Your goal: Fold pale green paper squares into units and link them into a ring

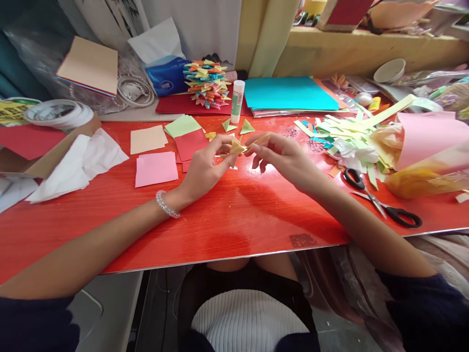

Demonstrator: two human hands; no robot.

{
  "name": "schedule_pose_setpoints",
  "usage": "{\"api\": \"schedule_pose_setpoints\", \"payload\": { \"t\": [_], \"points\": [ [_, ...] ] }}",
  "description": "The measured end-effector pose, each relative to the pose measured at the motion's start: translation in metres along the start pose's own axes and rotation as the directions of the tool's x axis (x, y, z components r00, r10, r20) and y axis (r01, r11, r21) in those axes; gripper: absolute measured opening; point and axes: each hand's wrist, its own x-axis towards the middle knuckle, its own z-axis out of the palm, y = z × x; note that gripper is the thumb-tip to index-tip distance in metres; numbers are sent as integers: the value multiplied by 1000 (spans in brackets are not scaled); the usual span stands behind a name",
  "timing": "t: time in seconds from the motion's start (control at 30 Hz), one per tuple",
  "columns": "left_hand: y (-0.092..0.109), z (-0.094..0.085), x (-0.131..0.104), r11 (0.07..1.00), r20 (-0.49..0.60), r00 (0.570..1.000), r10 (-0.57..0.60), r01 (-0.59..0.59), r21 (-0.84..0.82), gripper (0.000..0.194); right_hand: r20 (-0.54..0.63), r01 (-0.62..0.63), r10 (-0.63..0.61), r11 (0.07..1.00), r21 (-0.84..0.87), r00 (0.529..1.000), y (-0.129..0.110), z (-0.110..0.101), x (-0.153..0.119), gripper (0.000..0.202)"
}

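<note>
My left hand pinches a small folded yellow paper piece between thumb and fingers, above the red table. My right hand is closed at the right side of this piece, its thumb and index fingertips meeting at a yellowish paper tip. Whether that tip belongs to the same piece I cannot tell. Just beyond my hands stand two folded green paper pieces and an upright glue stick. Left of my left hand lie red paper squares, a pink stack, a beige stack and green squares.
A multicoloured folded-paper model stands behind, beside a blue tissue pack. Turquoise sheets lie at the back. On the right are paper strips, open black-handled scissors and pink paper. Tape rolls sit left.
</note>
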Motion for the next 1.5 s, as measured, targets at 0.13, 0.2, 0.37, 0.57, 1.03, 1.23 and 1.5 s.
{"api": "schedule_pose_setpoints", "payload": {
  "t": [0.13,0.2,0.37,0.57,1.03,1.23,1.5],
  "points": [
    [0,0,3,999,54,998,-46,46,1,27,-50,-39,43,997,70,998,-1,-1,1,27],
    [2,1,5,999,117,992,-44,43,11,16,-51,-40,47,990,132,998,4,2,3,25],
    [6,5,7,988,249,956,-154,152,27,24,-30,-55,61,985,163,998,18,10,8,27],
    [1,5,8,930,265,907,-328,359,-81,33,-34,-43,49,988,146,998,26,13,9,28],
    [1,7,5,973,105,987,-122,98,210,26,-17,29,-28,996,87,999,38,24,7,26],
    [0,6,6,971,155,971,-183,154,181,27,7,36,-37,995,91,999,35,27,7,22],
    [-4,7,6,966,271,928,-256,251,57,36,-5,32,-32,981,194,999,35,27,8,27]
  ]
}}
